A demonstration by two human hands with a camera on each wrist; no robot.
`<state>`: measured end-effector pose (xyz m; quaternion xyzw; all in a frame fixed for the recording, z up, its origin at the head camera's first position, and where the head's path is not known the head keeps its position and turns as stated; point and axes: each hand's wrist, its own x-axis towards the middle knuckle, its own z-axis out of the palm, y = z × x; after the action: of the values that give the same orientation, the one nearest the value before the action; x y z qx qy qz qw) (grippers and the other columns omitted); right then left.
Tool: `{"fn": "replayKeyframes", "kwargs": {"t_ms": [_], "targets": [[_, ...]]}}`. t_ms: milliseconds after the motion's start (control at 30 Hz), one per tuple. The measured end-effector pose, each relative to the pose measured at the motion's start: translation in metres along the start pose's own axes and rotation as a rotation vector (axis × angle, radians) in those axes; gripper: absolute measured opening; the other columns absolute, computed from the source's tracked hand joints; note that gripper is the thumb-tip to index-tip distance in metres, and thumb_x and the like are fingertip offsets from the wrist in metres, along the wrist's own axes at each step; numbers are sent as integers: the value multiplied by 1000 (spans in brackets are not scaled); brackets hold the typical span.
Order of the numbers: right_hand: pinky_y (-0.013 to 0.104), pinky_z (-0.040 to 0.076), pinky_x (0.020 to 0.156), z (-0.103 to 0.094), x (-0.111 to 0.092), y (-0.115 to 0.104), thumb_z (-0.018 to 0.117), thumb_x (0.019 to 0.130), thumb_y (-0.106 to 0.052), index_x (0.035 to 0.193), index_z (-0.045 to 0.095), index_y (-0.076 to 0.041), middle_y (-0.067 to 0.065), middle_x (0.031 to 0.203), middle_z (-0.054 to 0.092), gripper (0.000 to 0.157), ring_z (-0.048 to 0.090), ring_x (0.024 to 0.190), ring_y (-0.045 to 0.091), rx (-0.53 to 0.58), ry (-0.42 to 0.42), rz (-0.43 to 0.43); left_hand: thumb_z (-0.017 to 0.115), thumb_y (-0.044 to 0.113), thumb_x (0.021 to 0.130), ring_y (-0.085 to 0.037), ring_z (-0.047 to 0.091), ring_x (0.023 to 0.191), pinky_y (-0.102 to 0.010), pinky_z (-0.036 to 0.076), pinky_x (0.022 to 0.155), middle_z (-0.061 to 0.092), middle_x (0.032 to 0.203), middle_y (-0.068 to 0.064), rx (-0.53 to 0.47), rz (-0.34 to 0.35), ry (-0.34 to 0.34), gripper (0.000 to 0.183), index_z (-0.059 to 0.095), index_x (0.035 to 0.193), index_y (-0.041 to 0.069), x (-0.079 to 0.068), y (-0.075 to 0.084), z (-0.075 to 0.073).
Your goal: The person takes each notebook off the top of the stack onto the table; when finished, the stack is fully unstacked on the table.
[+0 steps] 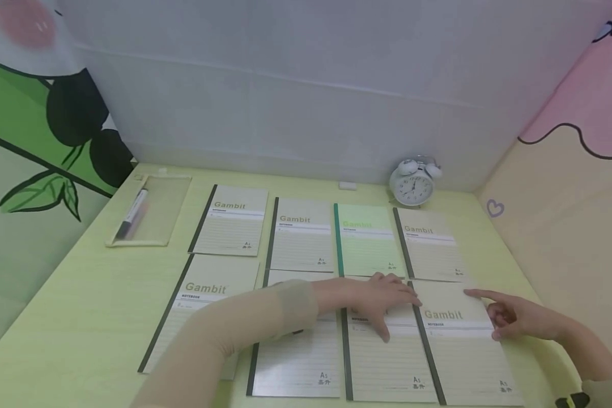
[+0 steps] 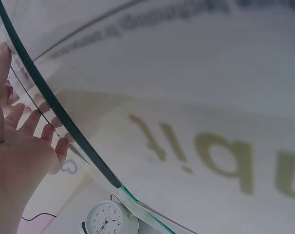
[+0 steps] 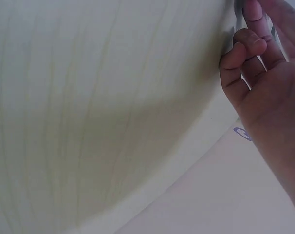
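My left hand (image 1: 379,297) reaches across the lower row, spread over a cream notebook (image 1: 387,362) with a dark spine. Its fingertips touch the spine side of the rightmost lower notebook (image 1: 464,362). On that notebook's opposite edge, my right hand (image 1: 527,320) touches near the top corner with an outstretched index finger; the thumb rests by the side and the other fingers are bent. The left wrist view shows the left hand (image 2: 26,156) with fingers extended beside the notebooks. In the right wrist view the right hand (image 3: 274,97) is at the edge, its contact partly hidden.
More notebooks lie in two rows, including a green one (image 1: 369,241) in the upper row. A white alarm clock (image 1: 412,186) and a small white block (image 1: 347,185) stand at the back. At left lies a clear pouch (image 1: 163,209) holding a marker (image 1: 132,212).
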<state>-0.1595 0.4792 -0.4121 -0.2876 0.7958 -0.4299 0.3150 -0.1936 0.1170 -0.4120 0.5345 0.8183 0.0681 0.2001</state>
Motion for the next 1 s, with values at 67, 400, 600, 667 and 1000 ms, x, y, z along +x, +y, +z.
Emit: {"fn": "replayKeyframes", "kwargs": {"t_ms": [67,400,600,667,1000], "targets": [[25,37,50,1,1,-1,70,81,-3,145,26,2,20,76,49,78,41,61,19,-39,13,1,76,57,68,-11,12,142,-36,15,113,21,154,17,-12,-3,-4,98,24,148,36,1,-1,-1],[24,37,49,-3,6,-3,75,77,-10,141,34,1,16,70,46,77,41,59,19,-148,18,-31,78,55,67,-7,16,140,-32,15,112,28,149,21,-39,-38,2,96,29,146,36,4,-3,-2],[22,37,49,-14,13,-21,74,78,-6,141,37,-1,9,69,48,73,42,59,13,-279,74,-67,79,53,68,-8,21,135,-31,20,107,33,147,21,-34,-49,46,92,31,145,36,-4,-1,-9],[22,36,49,-18,18,-30,73,79,-4,141,37,-1,6,70,46,72,41,59,11,-311,93,-86,79,52,68,-7,23,133,-31,21,105,34,145,22,-41,-62,61,92,32,145,36,-11,-1,-15],[22,36,51,-32,54,-89,74,79,-6,141,41,-9,-4,73,46,71,40,59,8,-447,198,-167,72,49,78,-12,23,135,-39,19,109,37,144,19,-77,-75,168,78,36,144,29,-74,-10,-60]]}}
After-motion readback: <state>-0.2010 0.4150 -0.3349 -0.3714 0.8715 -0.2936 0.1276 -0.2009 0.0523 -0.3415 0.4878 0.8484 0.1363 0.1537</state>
